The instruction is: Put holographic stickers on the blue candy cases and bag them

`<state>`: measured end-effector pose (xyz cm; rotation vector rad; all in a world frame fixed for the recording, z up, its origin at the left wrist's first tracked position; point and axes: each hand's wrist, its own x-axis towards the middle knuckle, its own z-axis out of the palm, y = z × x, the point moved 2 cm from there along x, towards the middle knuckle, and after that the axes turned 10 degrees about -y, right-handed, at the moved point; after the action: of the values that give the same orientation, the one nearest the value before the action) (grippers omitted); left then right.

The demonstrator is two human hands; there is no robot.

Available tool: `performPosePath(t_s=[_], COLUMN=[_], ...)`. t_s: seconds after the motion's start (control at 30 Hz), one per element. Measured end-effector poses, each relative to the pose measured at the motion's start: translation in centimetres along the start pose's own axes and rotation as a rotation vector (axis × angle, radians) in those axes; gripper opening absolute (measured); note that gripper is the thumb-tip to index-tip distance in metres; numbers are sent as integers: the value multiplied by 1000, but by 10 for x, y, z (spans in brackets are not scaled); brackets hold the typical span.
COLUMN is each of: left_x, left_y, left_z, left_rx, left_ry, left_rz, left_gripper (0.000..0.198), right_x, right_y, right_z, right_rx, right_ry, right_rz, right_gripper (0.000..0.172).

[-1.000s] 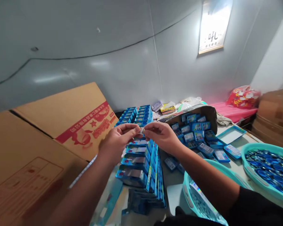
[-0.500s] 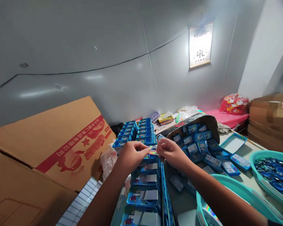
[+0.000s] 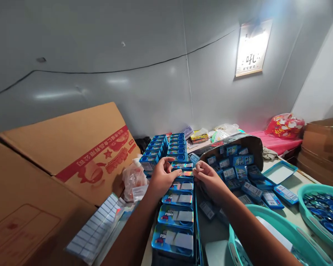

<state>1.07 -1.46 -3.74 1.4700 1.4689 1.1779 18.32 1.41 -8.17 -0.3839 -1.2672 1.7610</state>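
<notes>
A small shiny rainbow-tinted strip (image 3: 187, 173) is stretched between my two hands, low over a row of blue boxes. My left hand (image 3: 163, 179) has its thumb at the strip's left end, with the fingers curled and the index finger lifted off the thumb. At the other end, the fingertips of my right hand (image 3: 210, 181) are pinched on the strip. Towards me the row continues with blue boxes (image 3: 173, 238) that carry pale silvery strips on their tops. Whether the strip touches the box beneath cannot be made out.
Behind my hands stand stacked blue boxes (image 3: 177, 146). An open carton holding loose blue packs (image 3: 235, 161) lies to the right, near turquoise baskets (image 3: 302, 186). On the left are a large cardboard box (image 3: 72, 147), a sheet of white labels (image 3: 96, 229) and a plastic bag (image 3: 133, 177).
Both hands have come down closer to the box row with the strip. My left index finger has opened away from the thumb. The camera view has shifted, with the scene moving rightward.
</notes>
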Motion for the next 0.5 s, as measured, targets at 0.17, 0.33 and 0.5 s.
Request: performPosePath(t_s=[0.17,0.33,0.5], left_x=[5,-19,-117], left_y=[-7,-4,-41], left_z=[5,1,-35], left_rx=[-121,-232,-35], left_ry=[-1,45,441], left_rz=[0,-10,41], left_gripper=[38,31,27], right_x=[-1,-22,-78], right_y=[13,47,64], right_z=[-11,-29,-52], right_rx=[-198,-365,-389], right_ry=[46,187,377], right_rz=[122,198,202], right_gripper=[55,62,60])
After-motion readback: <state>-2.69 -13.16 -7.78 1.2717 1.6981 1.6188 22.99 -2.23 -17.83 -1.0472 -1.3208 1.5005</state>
